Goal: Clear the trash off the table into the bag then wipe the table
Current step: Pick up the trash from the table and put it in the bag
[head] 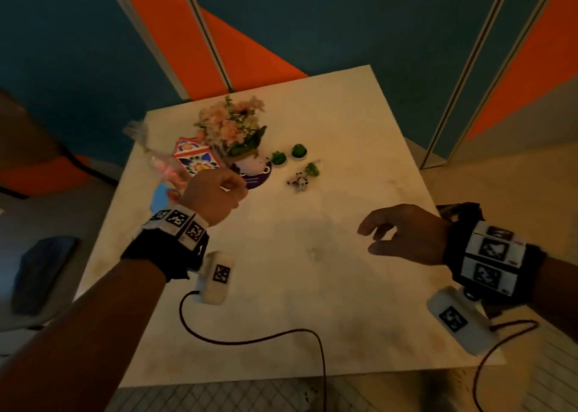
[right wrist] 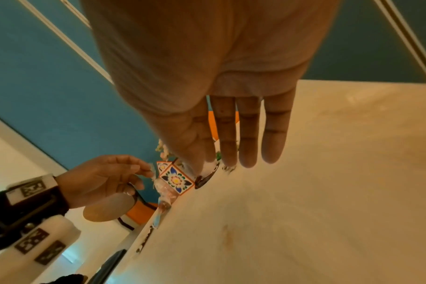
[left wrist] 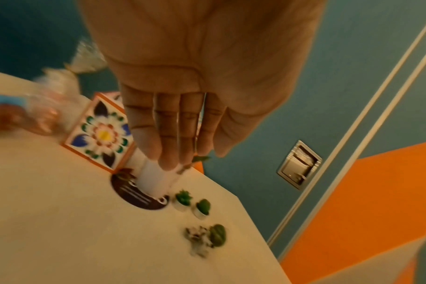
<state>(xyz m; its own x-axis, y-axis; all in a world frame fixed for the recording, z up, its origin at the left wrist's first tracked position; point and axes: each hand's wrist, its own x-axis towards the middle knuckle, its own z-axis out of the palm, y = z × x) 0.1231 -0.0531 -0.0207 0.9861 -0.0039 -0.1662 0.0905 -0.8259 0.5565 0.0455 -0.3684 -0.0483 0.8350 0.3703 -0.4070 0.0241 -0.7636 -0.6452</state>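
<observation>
The wrapper (head: 156,155), clear plastic with pink inside, hangs above the table's (head: 328,239) left edge, pinched in my left hand (head: 212,197), long axis slanting up and away, twisted tail outermost. I'm mid trash-clearing; next it must reach the bag, which I can't see. My right hand (head: 403,233) hovers loose, holding nothing.

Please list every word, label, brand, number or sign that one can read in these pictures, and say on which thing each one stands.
No readable word or number in any view.
Wristbands: black-and-white square marker codes, no letters.
White camera units: the same kind of marker code, no text.
Dark round coaster under the white vase: pale lines and a cup drawing, too blurred to read.
Floral box: a flower pattern only, no text.
</observation>
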